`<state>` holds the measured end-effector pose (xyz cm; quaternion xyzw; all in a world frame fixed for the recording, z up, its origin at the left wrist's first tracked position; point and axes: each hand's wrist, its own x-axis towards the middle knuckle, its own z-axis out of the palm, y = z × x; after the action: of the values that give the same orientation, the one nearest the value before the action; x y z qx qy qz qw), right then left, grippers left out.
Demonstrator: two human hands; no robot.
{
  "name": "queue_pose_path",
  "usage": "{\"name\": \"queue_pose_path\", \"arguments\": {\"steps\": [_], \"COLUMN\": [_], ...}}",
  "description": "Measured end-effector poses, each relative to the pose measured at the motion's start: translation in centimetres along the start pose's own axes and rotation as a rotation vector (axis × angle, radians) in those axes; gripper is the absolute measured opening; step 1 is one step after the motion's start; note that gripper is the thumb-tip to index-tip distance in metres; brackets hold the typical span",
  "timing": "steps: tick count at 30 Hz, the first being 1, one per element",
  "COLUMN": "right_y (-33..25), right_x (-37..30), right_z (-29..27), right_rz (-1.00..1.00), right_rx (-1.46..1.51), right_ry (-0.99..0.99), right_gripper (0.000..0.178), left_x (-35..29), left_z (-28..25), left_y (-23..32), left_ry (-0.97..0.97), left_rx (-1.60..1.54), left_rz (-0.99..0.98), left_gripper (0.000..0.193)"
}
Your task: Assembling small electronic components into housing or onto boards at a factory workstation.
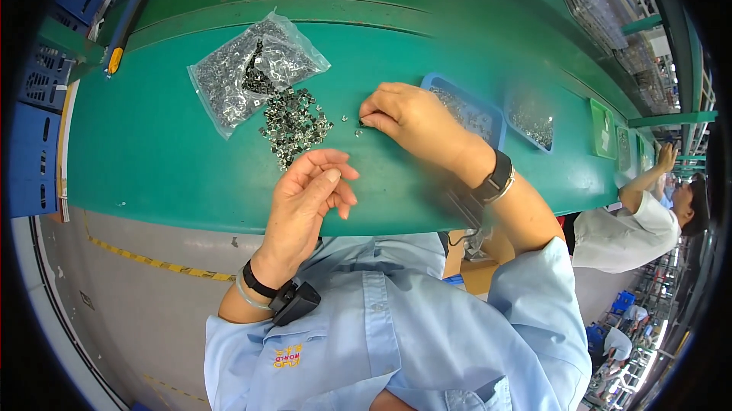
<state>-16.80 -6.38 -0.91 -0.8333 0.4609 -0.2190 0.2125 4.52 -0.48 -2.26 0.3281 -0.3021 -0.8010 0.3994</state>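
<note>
My right hand (412, 117) pinches a small dark part (362, 123) between thumb and fingertips, low over the green tabletop. Two loose parts lie just beside those fingertips. My left hand (301, 201) hovers near the table's front edge with fingers loosely curled and apart, and nothing shows in it. Just beyond it spreads a pile of small black and silver metal parts (293, 125). The pile spills from a clear plastic bag (248, 68) full of similar parts, which lies on its side farther back.
A blue tray (499, 133) with small pieces sits right of my right hand, partly hidden by it. Another tray of small metal pieces (534, 129) and a green tray (602, 129) stand farther right. A co-worker (629, 228) works there. Blue crates (34, 159) stand at the left.
</note>
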Motion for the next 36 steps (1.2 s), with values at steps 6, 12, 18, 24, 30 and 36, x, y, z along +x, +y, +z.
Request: {"name": "queue_pose_path", "arguments": {"steps": [6, 12, 18, 24, 30, 36], "right_y": [-1.3, -0.1, -0.7, -1.8, -5.6, -6.0], "right_x": [-0.8, -1.0, -0.7, -1.2, -3.1, -4.8], "right_z": [-1.0, 0.3, 0.5, -0.4, -2.7, -3.4], "right_rz": [0.175, 0.038, -0.077, -0.031, -0.031, -0.156], "right_rx": [0.303, 0.000, -0.186, -0.025, -0.017, -0.151], "right_ry": [-0.017, 0.077, 0.042, 0.057, 0.050, 0.024], "right_gripper": [0.010, 0.012, 0.012, 0.021, 0.035, 0.047], "left_x": [1.3, 1.6, 0.6, 0.8, 1.2, 1.4], "left_z": [1.0, 0.1, -0.2, 0.8, 2.2, 3.0], "left_y": [0.2, 0.9, 0.5, 0.2, 0.2, -0.2], "left_ry": [-0.009, 0.069, 0.044, 0.021, -0.061, -0.143], "left_rx": [0.081, 0.001, -0.029, 0.054, 0.062, 0.043], "left_rz": [-0.009, 0.078, 0.095, 0.045, -0.004, -0.102], "left_gripper": [0.022, 0.022, 0.021, 0.020, 0.022, 0.020]}}
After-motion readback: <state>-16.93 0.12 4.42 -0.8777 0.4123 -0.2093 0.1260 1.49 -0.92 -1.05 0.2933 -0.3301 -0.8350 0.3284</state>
